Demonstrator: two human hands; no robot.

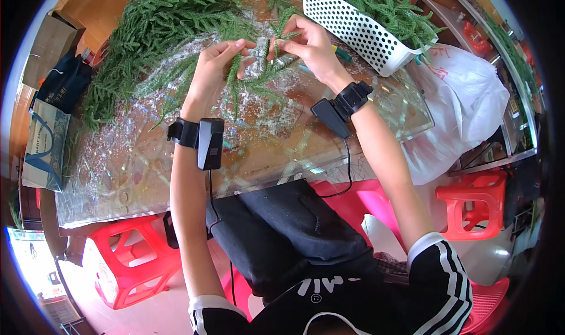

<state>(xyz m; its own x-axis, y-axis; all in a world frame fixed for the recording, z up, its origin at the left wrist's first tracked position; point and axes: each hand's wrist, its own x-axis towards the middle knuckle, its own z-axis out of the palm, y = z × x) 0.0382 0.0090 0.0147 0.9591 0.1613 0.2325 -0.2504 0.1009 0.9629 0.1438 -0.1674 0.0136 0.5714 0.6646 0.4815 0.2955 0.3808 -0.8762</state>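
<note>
Presently, a small green sprig (263,70) is held above the glass table (176,158), pinched from both sides. The left hand (215,70) is closed on its left side with thumb and fingertips, and the right hand (309,46) is closed on its upper right part in a like pinch; the sprig is thus kept taut between the two hands, apparently so that its fine needles can be worked close to the eyes. A loose heap of green branches (153,35) is laid on the table to the left, within reach of the left hand. A white perforated basket (353,32) filled with more greenery is set to the right, just beyond the right hand. White flakes (265,120) are scattered over the glass beneath the sprig. Black wrist devices (209,142) are strapped on both forearms. Red plastic stools (129,264) stand below.
</note>
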